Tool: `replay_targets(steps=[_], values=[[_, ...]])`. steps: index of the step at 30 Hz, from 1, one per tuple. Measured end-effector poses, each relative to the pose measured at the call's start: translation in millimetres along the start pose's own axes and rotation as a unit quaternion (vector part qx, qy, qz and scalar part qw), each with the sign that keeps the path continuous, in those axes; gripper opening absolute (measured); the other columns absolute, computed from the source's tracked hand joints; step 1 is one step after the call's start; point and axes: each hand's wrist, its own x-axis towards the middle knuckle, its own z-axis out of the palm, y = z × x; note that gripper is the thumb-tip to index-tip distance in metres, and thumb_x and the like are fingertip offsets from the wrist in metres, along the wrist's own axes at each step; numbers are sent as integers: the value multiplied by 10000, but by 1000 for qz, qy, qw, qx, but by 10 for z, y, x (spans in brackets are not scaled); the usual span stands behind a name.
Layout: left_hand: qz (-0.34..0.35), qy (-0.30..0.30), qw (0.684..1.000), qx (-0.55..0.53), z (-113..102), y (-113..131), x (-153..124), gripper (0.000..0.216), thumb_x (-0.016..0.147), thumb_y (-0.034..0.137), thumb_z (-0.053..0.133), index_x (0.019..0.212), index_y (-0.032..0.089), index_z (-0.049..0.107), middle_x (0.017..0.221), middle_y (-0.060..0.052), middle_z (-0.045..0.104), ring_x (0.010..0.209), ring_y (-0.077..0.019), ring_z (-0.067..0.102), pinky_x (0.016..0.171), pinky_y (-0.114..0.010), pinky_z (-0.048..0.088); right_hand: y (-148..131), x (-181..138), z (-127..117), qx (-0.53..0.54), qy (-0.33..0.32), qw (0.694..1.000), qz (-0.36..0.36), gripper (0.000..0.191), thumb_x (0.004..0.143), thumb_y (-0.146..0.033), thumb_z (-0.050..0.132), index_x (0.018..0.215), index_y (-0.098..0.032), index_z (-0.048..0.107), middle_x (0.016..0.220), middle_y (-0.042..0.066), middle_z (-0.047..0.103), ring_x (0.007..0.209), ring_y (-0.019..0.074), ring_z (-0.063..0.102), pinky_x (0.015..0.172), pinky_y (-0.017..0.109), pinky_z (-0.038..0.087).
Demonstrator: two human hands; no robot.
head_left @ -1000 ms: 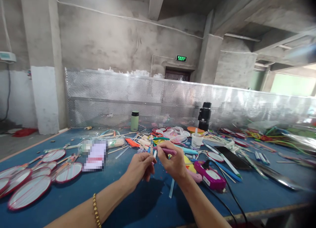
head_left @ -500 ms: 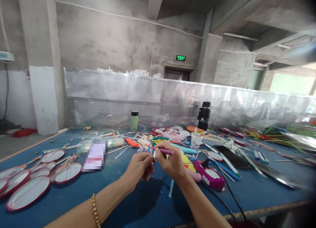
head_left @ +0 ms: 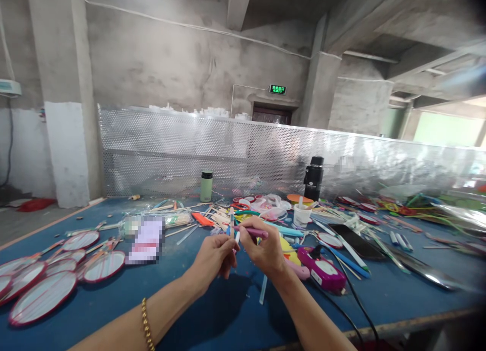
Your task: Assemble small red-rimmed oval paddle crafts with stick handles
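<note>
My left hand [head_left: 213, 256], with a gold bead bracelet at its wrist, is closed on a narrow, pale-tipped stick [head_left: 232, 217] held upright above the table. My right hand [head_left: 266, 248] pinches a purple pen-like tool [head_left: 256, 232], its light-coloured tip meeting the stick at the left fingertips. Exactly what lies between the fingers there is too small to make out. Beside my right wrist rests a purple corded tool [head_left: 325, 274] with a pink part, partly covered by my arm. Below my hands lies a clear, flat strip [head_left: 263, 290].
Round white discs with red rims [head_left: 45, 296] lie at left, near a pixelated lilac item [head_left: 146, 241]. A green bottle [head_left: 206, 186], black flask [head_left: 314, 179] and white cup [head_left: 301, 217] stand farther back. Black cables [head_left: 353, 277] run off the front edge. A perforated metal screen [head_left: 178, 148] closes the back.
Both hands stay almost in place. The purple tool's tip has shifted slightly against the stick; its light end shows more plainly now.
</note>
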Motion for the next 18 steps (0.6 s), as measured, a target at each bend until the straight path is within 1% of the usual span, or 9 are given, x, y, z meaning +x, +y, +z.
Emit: replay_targets(steps=[4, 10, 14, 18], values=[[-4, -1, 1000, 1, -9, -16, 11, 365, 759, 510, 550, 758, 145, 566, 512, 18, 579, 314, -69, 459, 341, -184, 218, -8, -2, -19, -8, 14, 1000, 11, 133, 820, -172, 529, 722, -180, 618, 656, 12, 622, 536, 114, 509, 520, 239, 394], [1, 1, 1000, -1, -5, -7, 2, 406, 753, 553, 565, 715, 149, 558, 467, 33, 536, 316, -72, 454, 347, -189, 225, -16, 1, -5, 11, -2, 1000, -11, 121, 815, -158, 527, 749, -181, 626, 685, 12, 636, 559, 117, 530, 535, 234, 411], [-2, 0, 1000, -4, -9, -25, 17, 396, 754, 544, 560, 747, 148, 565, 498, 21, 569, 314, -73, 461, 341, -185, 218, -4, -3, -11, -4, 5, 1000, 1, 127, 822, -168, 531, 731, -184, 617, 673, 9, 630, 543, 114, 517, 521, 236, 398], [1, -3, 1000, -2, -10, -36, 25, 397, 761, 544, 554, 748, 147, 564, 503, 18, 576, 315, -74, 463, 338, -182, 223, -5, 5, -10, 11, 9, 1000, -1, 117, 837, -182, 532, 765, -185, 624, 690, 14, 634, 571, 122, 539, 554, 241, 425]])
